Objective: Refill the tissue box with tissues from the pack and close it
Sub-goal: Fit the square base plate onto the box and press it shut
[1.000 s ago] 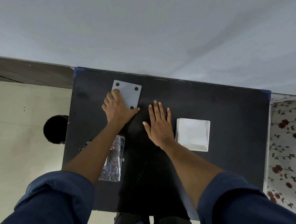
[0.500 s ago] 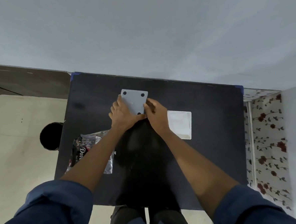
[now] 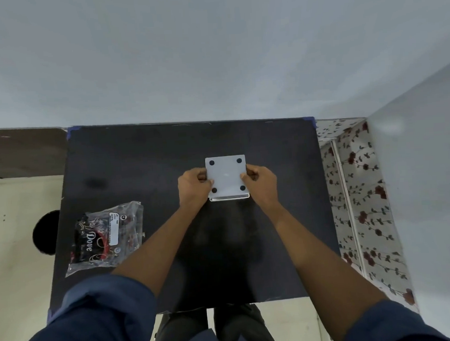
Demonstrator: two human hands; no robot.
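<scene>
A grey square lid with a black dot at each corner lies flat on top of the white tissue box, of which only the near rim shows. My left hand pinches the lid's left edge and my right hand pinches its right edge. The box stands on the black table, a little right of the middle. The clear plastic tissue pack, printed "Dove", lies crumpled and flat at the table's near left, apart from both hands. The inside of the box is hidden.
A black round object sits on the pale floor left of the table. A floral-patterned surface runs along the table's right side. A grey wall stands behind the far edge.
The lid moved right from the table's left part onto the white box. My right hand left the tabletop and took the lid's right edge. The view shifted.
</scene>
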